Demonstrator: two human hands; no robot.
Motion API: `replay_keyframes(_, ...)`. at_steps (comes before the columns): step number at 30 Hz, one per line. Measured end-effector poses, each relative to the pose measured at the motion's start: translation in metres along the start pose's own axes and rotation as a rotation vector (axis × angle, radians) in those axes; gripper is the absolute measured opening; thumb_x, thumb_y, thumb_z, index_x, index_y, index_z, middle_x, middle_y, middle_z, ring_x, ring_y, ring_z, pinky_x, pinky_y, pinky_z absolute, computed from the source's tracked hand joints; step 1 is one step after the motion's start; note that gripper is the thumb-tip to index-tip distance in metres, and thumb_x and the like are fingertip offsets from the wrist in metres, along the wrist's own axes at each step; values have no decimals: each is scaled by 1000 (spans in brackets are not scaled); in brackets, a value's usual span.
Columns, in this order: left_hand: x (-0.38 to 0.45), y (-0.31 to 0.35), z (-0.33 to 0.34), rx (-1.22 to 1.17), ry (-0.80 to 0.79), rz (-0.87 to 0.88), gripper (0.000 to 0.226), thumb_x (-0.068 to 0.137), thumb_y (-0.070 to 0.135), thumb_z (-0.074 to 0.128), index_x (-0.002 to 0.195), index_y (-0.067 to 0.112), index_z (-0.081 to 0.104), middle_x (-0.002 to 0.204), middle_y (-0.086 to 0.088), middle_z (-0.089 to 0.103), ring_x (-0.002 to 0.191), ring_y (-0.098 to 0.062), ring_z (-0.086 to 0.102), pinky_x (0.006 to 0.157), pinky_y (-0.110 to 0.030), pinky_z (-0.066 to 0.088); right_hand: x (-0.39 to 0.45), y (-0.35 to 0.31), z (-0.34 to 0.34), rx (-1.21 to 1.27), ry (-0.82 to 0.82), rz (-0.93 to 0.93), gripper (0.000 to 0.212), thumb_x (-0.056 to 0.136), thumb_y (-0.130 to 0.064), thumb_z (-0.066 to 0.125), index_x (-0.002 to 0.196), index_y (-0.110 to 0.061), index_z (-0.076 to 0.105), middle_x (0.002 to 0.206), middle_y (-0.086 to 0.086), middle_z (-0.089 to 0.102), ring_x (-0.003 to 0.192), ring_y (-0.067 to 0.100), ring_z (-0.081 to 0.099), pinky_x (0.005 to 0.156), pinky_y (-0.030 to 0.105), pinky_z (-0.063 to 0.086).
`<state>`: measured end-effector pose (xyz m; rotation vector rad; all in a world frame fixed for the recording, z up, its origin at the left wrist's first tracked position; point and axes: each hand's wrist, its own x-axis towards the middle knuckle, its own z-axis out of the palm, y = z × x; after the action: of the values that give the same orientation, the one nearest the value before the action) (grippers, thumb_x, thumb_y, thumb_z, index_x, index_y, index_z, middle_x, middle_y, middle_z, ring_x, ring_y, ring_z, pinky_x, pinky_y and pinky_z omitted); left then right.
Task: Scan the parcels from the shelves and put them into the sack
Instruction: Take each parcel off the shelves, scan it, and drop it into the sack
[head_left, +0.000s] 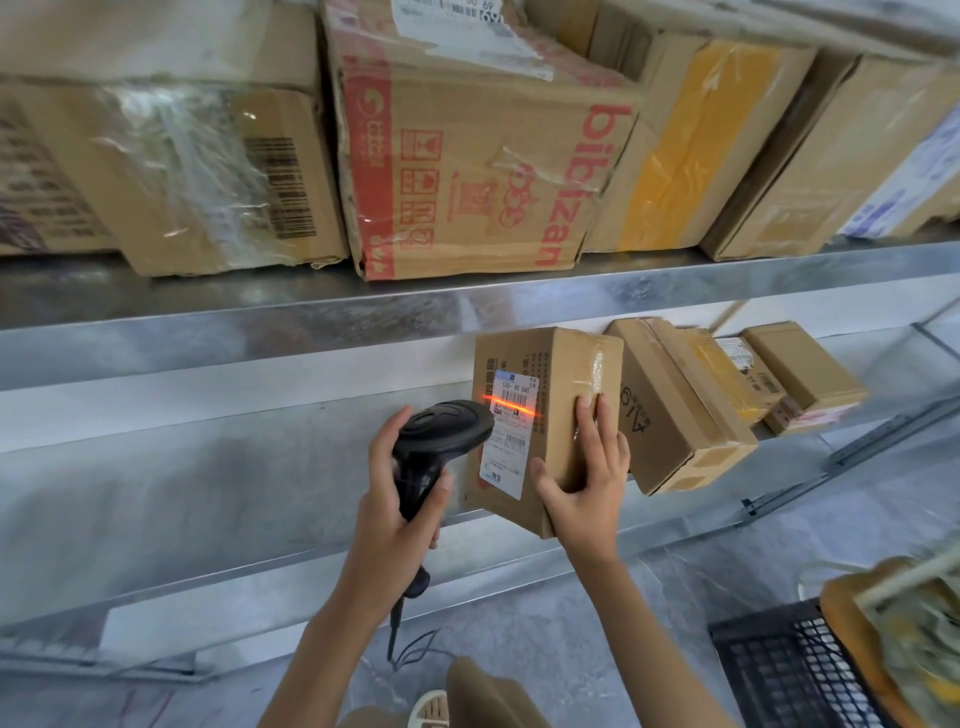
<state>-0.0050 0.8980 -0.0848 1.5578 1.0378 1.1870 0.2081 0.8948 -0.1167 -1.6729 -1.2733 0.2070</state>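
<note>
Scan in progress, bagging not yet done: small brown cardboard parcel with white label (540, 415), held off the front edge of the lower metal shelf (208, 467) by the right hand (587, 467) gripping its right side, red beam from black handheld scanner (436, 441) clasped in the left hand (400, 499); more parcels remain shelved.

One head-worn wide-angle view, looking forward and down at close range; the shelves (467, 306) fill the upper frame, bent by the lens; the hands sit near the centre, the floor (597, 613) and the wearer's own legs along the bottom edge
</note>
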Motion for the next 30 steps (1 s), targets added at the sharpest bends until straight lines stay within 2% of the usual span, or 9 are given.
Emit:
replay_keyframes(4, 0, 2, 2, -12, 3, 8, 64, 90, 42, 61, 138, 67, 27, 82, 4, 66, 50, -18, 55, 53, -39, 55, 1, 1, -1, 0, -4, 12, 84, 74, -51, 60, 151, -32, 33, 163, -3, 24, 133, 27, 33, 110, 38, 22)
replay_keyframes(10, 1, 1, 6, 6, 14, 25, 69, 93, 26, 61, 137, 69, 28, 80, 3, 65, 49, -19, 54, 52, -39, 54, 0, 3, -6, 5, -5, 24, 84, 74, -50, 60, 152, -29, 35, 164, -3, 24, 135, 27, 32, 111, 34, 19)
replay_keyframes(14, 9, 6, 10, -4, -17, 54, 75, 100, 12, 62, 137, 69, 28, 79, 3, 65, 51, -18, 55, 52, -33, 53, -1, -2, -16, 33, 3, 44, 82, 74, -50, 60, 150, -32, 35, 163, -4, 25, 133, 19, 31, 112, 37, 23)
replay_keyframes(16, 21, 12, 13, -27, -19, 86, 73, 99, 13, 63, 138, 65, 29, 79, 1, 64, 51, -18, 55, 50, -31, 53, 0, -5, -27, 64, 18, 83, 82, 74, -50, 61, 150, -32, 37, 163, -7, 25, 137, 18, 32, 114, 41, 27)
replay_keyframes(20, 43, 27, 30, -83, -53, 132, 69, 94, 21, 64, 138, 62, 31, 82, -4, 63, 53, -20, 56, 51, -29, 52, -9, -14, -58, 241, 78, 201, 81, 75, -54, 67, 150, -38, 39, 160, -20, 27, 143, -4, 26, 113, 32, 29)
replay_keyframes(25, 58, 46, 77, -149, -181, 176, 68, 96, 17, 62, 139, 59, 31, 86, -11, 62, 51, -20, 53, 50, -29, 50, -45, -5, -113, 271, 174, 275, 83, 76, -75, 65, 148, -44, 42, 159, -23, 29, 147, 4, 29, 116, 54, 34)
replay_keyframes(28, 56, 57, 128, -174, -323, 187, 68, 96, 20, 63, 140, 59, 31, 89, -8, 65, 52, -21, 55, 50, -31, 52, -77, 10, -157, 251, 251, 330, 76, 75, -75, 66, 144, -51, 44, 158, -23, 32, 146, 5, 32, 113, 56, 35)
replay_keyframes(30, 50, 63, 169, -187, -427, 204, 67, 97, 19, 62, 141, 59, 31, 82, -8, 63, 51, -24, 53, 48, -37, 50, -95, 21, -189, 262, 317, 375, 75, 73, -76, 67, 141, -54, 45, 157, -24, 34, 145, 4, 33, 113, 56, 37)
